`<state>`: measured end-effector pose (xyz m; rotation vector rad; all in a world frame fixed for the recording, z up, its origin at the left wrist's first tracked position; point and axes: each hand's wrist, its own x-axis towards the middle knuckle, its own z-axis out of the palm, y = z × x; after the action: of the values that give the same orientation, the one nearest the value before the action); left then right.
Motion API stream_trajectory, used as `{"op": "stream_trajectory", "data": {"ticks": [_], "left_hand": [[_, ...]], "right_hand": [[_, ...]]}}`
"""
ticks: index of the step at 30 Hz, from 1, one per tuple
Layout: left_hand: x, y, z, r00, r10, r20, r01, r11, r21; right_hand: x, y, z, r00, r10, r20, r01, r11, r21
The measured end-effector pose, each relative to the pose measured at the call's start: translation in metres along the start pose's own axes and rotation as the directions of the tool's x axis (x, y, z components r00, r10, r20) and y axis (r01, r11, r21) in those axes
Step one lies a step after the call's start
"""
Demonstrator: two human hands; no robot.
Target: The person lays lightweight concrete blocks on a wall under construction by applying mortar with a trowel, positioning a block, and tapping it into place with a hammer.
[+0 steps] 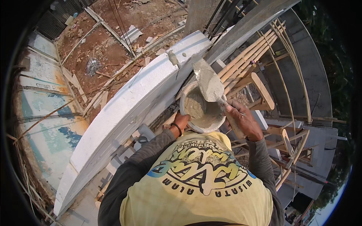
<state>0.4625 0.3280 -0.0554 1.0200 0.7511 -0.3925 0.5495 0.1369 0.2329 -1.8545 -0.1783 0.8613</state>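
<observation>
My right hand [244,119] is closed round the handle of a trowel [207,81]. Grey mortar coats its broad blade, which is over the far rim of a round bucket [183,101]. Wet mortar [195,104] lies inside the bucket, partly hidden by the blade. My left hand [181,122] grips the bucket's left side and holds it against my body; some of its fingers are out of sight. Just beyond the bucket runs a low wall of white blocks [139,84]. A lump of mortar [172,58] sits on its top near the far end.
A concrete column [201,17] with dark steel bars rises at the wall's far end. Bamboo poles [247,56] and timber framing [264,90] stand to the right. Reddish ground with rubble [109,60] lies beyond the wall. Grey blocks [145,132] are below my left arm.
</observation>
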Motion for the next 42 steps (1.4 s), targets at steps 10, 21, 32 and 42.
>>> {"op": "stream_trajectory", "data": {"ticks": [10,21,32,42], "left_hand": [[-0.005,-0.028,-0.009,0.992,0.116,-0.045,-0.121,0.984,-0.131],[-0.013,-0.017,-0.004,0.987,0.12,-0.108,-0.14,0.97,-0.197],[-0.01,-0.013,-0.013,0.966,0.184,-0.181,-0.211,0.967,-0.142],[-0.017,-0.001,-0.008,0.987,0.133,-0.086,-0.153,0.944,-0.291]], "right_hand": [[0.051,-0.061,-0.007,0.96,-0.188,0.208,0.27,0.818,-0.508],[0.023,-0.048,-0.001,0.886,-0.438,0.153,0.427,0.64,-0.639],[0.041,-0.084,-0.003,0.984,-0.122,0.128,0.17,0.848,-0.502],[0.038,-0.072,-0.001,0.92,-0.212,0.329,0.378,0.7,-0.606]]}}
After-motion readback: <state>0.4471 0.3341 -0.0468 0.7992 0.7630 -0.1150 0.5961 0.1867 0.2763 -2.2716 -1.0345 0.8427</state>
